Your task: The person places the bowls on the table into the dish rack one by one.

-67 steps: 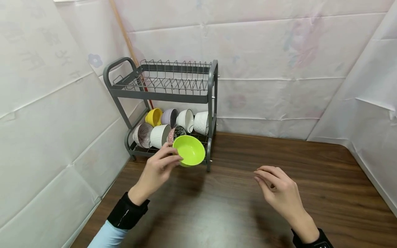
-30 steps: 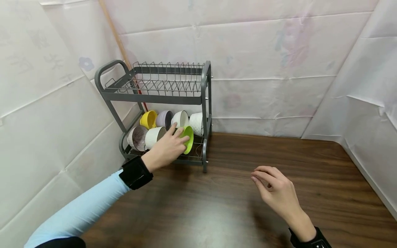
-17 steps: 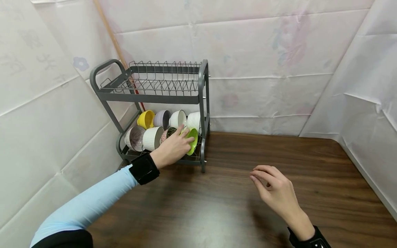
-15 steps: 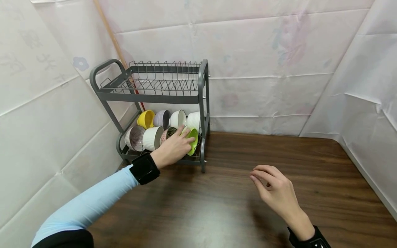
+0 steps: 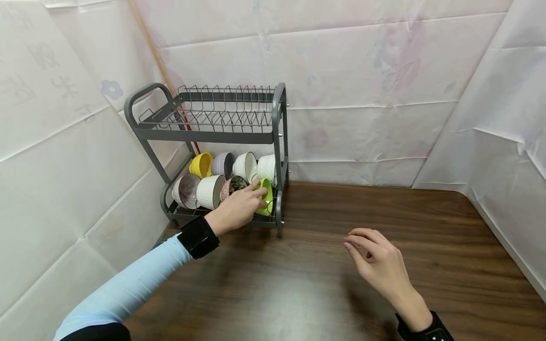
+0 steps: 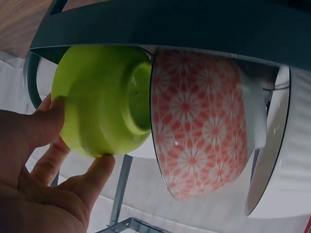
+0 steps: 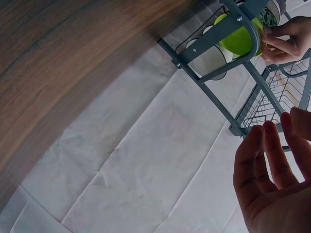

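My left hand (image 5: 237, 208) holds a lime-green bowl (image 6: 99, 97) at the right front of the rack's lower tier. The bowl stands on its side, its opening turned right in the head view. In the left wrist view the thumb lies at its rim and a fingertip touches its outer wall. Right beside its base is a pink-patterned bowl (image 6: 199, 121), tipped the same way. My right hand (image 5: 381, 260) hovers over the table on the right, fingers loosely bent, holding nothing.
The grey two-tier dish rack (image 5: 209, 136) stands at the back left of the wooden table (image 5: 324, 265). More bowls stand tipped on its lower tier, among them a yellow bowl (image 5: 200, 165) and a ribbed white bowl (image 5: 209, 192). White sheeting (image 5: 362, 94) encloses the table.
The green bowl has gone from in front of the rack, opening upward, onto the lower tier on its side. Lately it and my left hand shifted slightly down. The right hand stayed put.
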### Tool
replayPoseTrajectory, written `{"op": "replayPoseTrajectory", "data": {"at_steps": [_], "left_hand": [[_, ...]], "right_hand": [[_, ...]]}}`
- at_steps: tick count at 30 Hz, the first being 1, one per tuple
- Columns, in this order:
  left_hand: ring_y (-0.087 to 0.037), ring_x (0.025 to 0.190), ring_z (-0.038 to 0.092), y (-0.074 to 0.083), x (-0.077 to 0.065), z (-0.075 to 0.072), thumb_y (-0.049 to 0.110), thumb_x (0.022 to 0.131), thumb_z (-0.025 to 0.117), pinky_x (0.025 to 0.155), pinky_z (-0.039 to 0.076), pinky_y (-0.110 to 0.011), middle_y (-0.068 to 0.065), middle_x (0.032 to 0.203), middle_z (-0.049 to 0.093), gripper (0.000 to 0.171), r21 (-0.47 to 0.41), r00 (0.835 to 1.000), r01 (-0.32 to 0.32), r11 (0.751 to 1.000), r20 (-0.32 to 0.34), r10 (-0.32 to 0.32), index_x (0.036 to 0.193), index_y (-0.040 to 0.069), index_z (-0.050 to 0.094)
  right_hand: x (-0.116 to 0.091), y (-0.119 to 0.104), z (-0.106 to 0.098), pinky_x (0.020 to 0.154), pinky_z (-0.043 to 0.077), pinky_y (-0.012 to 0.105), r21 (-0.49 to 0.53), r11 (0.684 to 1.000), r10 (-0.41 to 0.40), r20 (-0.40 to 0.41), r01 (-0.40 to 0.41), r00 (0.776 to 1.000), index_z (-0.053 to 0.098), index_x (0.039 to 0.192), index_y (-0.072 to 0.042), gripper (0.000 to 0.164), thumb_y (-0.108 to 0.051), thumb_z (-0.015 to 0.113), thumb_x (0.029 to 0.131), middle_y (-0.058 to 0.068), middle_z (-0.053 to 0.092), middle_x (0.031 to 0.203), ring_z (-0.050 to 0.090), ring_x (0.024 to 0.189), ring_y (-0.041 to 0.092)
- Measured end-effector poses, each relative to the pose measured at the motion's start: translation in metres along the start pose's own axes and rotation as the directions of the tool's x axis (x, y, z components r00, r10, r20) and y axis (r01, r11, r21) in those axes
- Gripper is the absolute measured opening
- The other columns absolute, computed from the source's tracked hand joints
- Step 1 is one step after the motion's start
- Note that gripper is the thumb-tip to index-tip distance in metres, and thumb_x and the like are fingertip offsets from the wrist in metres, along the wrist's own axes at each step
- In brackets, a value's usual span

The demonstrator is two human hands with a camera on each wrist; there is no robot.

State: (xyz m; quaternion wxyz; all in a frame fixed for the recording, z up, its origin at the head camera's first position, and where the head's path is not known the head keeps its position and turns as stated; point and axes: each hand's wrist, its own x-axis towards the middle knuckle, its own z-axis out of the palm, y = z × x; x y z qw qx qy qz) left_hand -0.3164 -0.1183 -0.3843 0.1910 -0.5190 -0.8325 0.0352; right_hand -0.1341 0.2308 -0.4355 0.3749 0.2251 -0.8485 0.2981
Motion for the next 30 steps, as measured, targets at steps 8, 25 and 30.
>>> {"op": "replayPoseTrajectory", "data": {"at_steps": [8, 25, 30], "left_hand": [[-0.045, 0.134, 0.051, 0.002, -0.007, 0.010, -0.022, 0.081, 0.063, 0.102, 0.055, -0.041, -0.016, 0.125, 0.064, 0.043, -0.134, 0.997, 0.059, 0.989, -0.048, -0.066, 0.105, 0.008, 0.083], [-0.044, 0.143, 0.046, 0.050, -0.010, 0.010, 0.021, 0.100, 0.074, 0.114, 0.039, -0.062, -0.015, 0.147, 0.059, 0.029, -0.208, 0.899, 0.321, 0.924, -0.238, -0.366, 0.127, 0.009, 0.077], [-0.043, 0.135, 0.055, 0.091, 0.005, 0.000, 0.021, 0.101, 0.069, 0.114, 0.041, -0.058, -0.015, 0.138, 0.066, 0.025, -0.256, 0.819, 0.312, 0.915, -0.415, -0.396, 0.120, 0.007, 0.078]], "right_hand": [[-0.003, 0.003, 0.003, 0.058, 0.048, 0.019, -0.003, 1.000, 0.019, 0.015, -0.019, 1.000, 0.082, 0.097, -0.013, 0.015, -0.007, 0.086, 0.085, -0.005, 0.073, 0.105, 0.063, 0.087, 0.010], [-0.012, 0.007, 0.006, 0.064, 0.058, 0.035, -0.124, 0.989, 0.090, 0.073, -0.081, 0.993, 0.081, 0.104, -0.011, 0.017, -0.010, 0.085, 0.087, -0.001, 0.073, 0.108, 0.068, 0.093, 0.016], [-0.008, 0.017, 0.007, 0.069, 0.061, 0.050, -0.196, 0.975, 0.133, 0.136, -0.104, 0.982, 0.078, 0.118, -0.006, 0.028, -0.016, 0.081, 0.092, 0.010, 0.073, 0.117, 0.071, 0.103, 0.032]]}}
